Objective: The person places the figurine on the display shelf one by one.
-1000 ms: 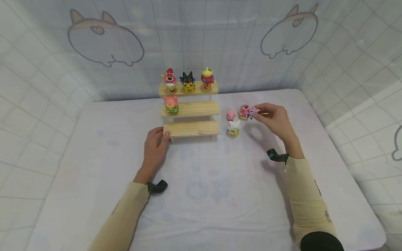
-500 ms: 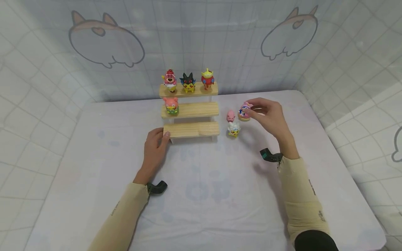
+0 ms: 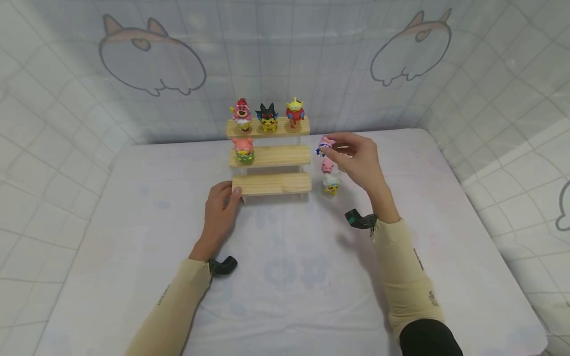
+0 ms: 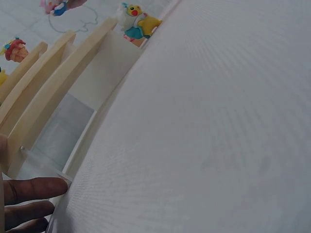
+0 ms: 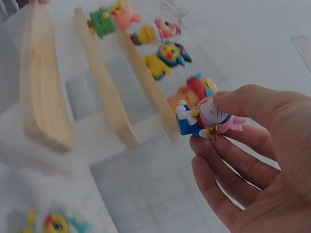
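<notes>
My right hand point(image 3: 360, 160) pinches a small cat figurine point(image 5: 211, 115) between thumb and fingers. It has a white whiskered face, pink hood and blue clothing, and is held just right of the three-tier wooden display stand point(image 3: 272, 183). At the stand's lower left end, my left hand point(image 3: 220, 210) grips the lowest step, its thumb on the front edge. Several figurines stand on the tiers: a pink bear point(image 3: 242, 114), a black-eared yellow figure point(image 3: 267, 118) and a yellow-headed figure in red point(image 3: 295, 113) on top, a pink-hooded figure point(image 3: 244, 150) on the middle.
Right of the stand, a pink figurine point(image 3: 327, 165) and a white-topped yellow figurine point(image 3: 331, 183) are on the white-covered table point(image 3: 285, 296). Behind my right hand, another figurine is mostly hidden. A patterned curtain point(image 3: 285, 59) hangs behind the table.
My right hand has carried the cat figurine leftward, past the figurine on the round base, closer to the stand. My left hand has stayed on the lowest step.
</notes>
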The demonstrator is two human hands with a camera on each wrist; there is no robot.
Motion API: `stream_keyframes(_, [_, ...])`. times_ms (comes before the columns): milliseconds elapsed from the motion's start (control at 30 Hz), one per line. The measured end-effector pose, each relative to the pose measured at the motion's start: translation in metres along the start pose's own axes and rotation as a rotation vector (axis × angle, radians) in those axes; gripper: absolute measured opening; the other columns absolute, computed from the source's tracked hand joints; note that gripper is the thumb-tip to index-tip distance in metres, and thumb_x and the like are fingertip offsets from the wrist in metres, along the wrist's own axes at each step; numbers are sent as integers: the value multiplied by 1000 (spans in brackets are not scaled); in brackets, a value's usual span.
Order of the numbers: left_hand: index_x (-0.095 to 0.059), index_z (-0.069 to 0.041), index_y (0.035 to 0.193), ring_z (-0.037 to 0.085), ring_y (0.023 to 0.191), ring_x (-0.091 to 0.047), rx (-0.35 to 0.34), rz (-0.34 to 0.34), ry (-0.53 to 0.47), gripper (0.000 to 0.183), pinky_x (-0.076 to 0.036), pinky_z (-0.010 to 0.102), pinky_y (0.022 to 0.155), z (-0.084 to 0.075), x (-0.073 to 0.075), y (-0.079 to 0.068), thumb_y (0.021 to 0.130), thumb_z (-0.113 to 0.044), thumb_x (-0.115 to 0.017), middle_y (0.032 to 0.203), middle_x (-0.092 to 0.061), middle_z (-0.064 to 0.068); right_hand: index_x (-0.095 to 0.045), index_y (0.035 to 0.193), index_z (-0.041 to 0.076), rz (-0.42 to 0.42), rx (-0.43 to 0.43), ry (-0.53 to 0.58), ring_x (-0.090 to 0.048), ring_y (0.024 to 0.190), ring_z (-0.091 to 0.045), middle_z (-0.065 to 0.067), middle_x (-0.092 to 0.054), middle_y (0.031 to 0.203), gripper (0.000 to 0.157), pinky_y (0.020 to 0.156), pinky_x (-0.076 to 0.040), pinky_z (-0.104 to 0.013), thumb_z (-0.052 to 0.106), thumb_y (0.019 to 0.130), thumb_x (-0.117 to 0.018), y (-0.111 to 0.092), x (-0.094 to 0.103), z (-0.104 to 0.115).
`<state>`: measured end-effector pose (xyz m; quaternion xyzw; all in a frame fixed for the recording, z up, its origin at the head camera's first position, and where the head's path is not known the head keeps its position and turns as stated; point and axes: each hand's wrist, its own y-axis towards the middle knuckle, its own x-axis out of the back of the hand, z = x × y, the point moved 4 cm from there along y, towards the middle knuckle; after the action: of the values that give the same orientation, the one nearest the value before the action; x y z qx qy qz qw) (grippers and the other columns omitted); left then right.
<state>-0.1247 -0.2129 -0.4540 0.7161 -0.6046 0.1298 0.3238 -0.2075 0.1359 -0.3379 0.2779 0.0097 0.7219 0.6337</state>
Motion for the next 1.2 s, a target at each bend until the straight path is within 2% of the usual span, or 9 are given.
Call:
stream_keyframes(167, [-76, 0, 100, 34, 137, -50, 5, 0, 2, 45, -35, 55, 118, 1, 0, 1, 112, -36, -52, 137, -63, 18, -77, 122, 7, 50, 44, 41, -71, 103, -19, -9, -77, 116, 29, 96, -61, -39, 13, 94, -81, 6, -23, 9])
stream_keyframes(433, [-75, 1, 97, 36, 137, -51, 14, -3, -5, 44, -36, 54, 118, 1, -2, 0, 112, -34, -53, 137, -63, 20, -75, 122, 4, 79, 42, 138, -73, 104, -26, -14, -77, 113, 31, 95, -61, -43, 8, 92, -82, 14, -58, 22])
stream_keyframes(633, [-75, 1, 97, 36, 137, -51, 7, -12, -3, 42, -36, 55, 117, -1, -1, -1, 112, -32, -53, 136, -64, 20, -77, 121, 10, 99, 18, 149, -72, 107, -20, -8, -77, 117, 29, 99, -60, -38, 15, 93, -83, 19, -84, 31])
stream_keyframes(767, [-75, 1, 96, 35, 137, -50, 3, -13, -5, 42, -36, 54, 117, -2, -1, 0, 112, -32, -54, 136, -64, 19, -77, 121, 10, 96, 21, 141, -72, 106, -18, -7, -77, 116, 29, 98, -60, -35, 16, 94, -83, 21, -94, 34])
stream_keyframes(1000, [-75, 2, 98, 36, 136, -50, -6, -14, -5, 38, -36, 54, 116, -2, -1, 1, 111, -28, -55, 135, -64, 20, -78, 121, 11, 46, 8, 120, -73, 103, -18, -6, -78, 112, 28, 92, -61, -29, 15, 94, -82, 21, -105, 28])
stream_keyframes(1200, [-76, 2, 102, 35, 138, -50, 15, -15, -9, 38, -35, 54, 118, -2, 0, 1, 111, -29, -56, 137, -63, 19, -78, 125, 15, 43, -22, 72, -76, 97, -16, -7, -78, 106, 30, 86, -61, -24, 16, 95, -81, 19, -120, 20])
